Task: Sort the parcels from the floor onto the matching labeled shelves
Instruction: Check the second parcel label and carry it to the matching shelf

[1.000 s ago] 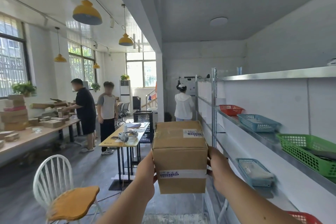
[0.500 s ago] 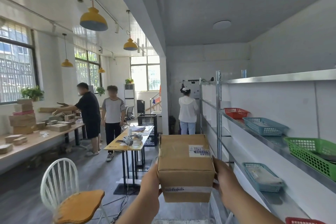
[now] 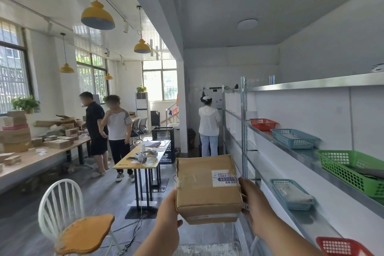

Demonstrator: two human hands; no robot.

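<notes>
I hold a brown cardboard parcel (image 3: 207,187) in front of me at chest height, its top face tilted toward me with a white and blue label near the right edge. My left hand (image 3: 169,214) grips its left side and my right hand (image 3: 252,199) grips its right side. The metal shelves (image 3: 291,87) run along the wall on my right, holding a red basket (image 3: 262,123), a blue basket (image 3: 293,138) and a green basket (image 3: 351,170). A lower shelf carries another blue basket (image 3: 291,193) with a bagged item inside.
A white chair with a yellow seat (image 3: 68,220) stands at the lower left. A narrow yellow table (image 3: 145,156) stands ahead with a cable trailing to the floor. Two people stand by a long bench of boxes (image 3: 41,151); a third person (image 3: 208,127) stands at the shelves' far end.
The parcel has tipped so its top face and label now face me, and it sits lower in view. My view has shifted left and upward slightly.
</notes>
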